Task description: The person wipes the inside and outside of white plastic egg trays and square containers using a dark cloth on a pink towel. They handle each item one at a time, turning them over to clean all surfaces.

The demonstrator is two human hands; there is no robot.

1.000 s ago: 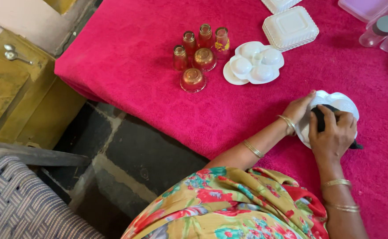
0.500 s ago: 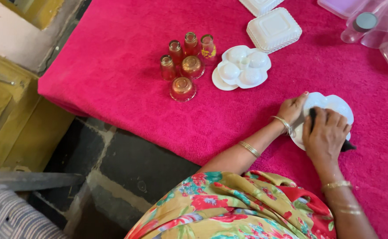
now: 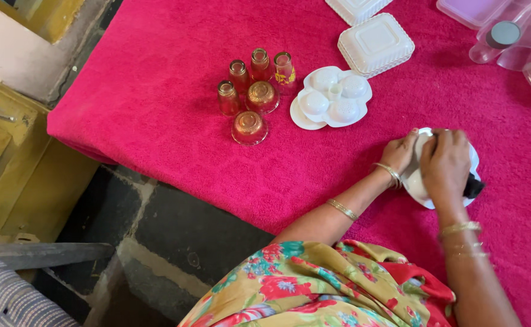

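Our right hand (image 3: 445, 166) is curled, palm down, pressing a dark cloth (image 3: 473, 186) onto the white lobed plastic plate (image 3: 415, 181). Our left hand (image 3: 401, 152) grips the plate's left rim, fingers bent. The plate lies flat on the pink towel-covered table (image 3: 156, 109), well inside the near edge. There is bare towel to the left; an identical white plate (image 3: 332, 97) and upturned amber glass cups (image 3: 250, 94) sit farther back.
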